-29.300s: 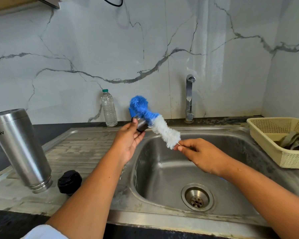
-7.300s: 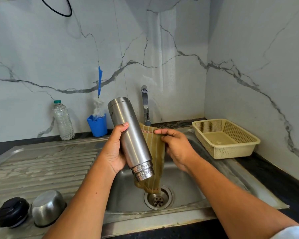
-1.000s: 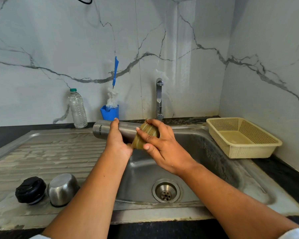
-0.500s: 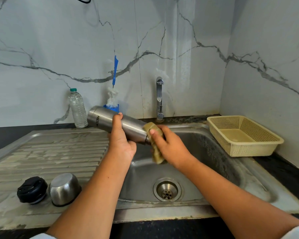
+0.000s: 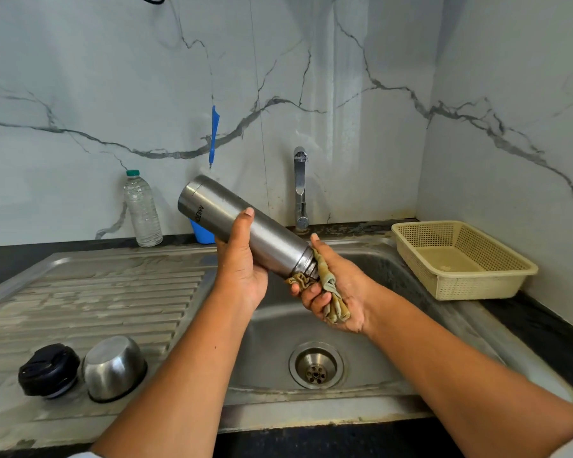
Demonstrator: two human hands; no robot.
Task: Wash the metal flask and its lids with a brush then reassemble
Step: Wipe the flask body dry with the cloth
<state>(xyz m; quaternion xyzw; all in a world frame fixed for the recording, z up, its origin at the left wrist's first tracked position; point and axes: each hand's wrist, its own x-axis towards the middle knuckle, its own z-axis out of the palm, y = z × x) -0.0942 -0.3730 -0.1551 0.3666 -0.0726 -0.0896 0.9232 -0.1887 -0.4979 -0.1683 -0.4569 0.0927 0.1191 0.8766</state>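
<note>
Over the sink the metal flask tilts mouth-down, with the left hand gripping round its middle. Right hand fingers bunch a cloth against its threaded mouth. The steel cap and black lid sit well left of both hands' fingers.

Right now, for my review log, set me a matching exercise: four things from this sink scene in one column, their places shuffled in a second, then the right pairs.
Things
1. metal flask
2. black lid
3. cloth
4. water bottle

Places
A. standing upright behind the draining board
B. on the draining board, beside the steel cap
C. gripped by the left hand, tilted over the sink
D. bunched in the right hand at the flask's threaded mouth

Pairs: 1-C, 2-B, 3-D, 4-A
</note>
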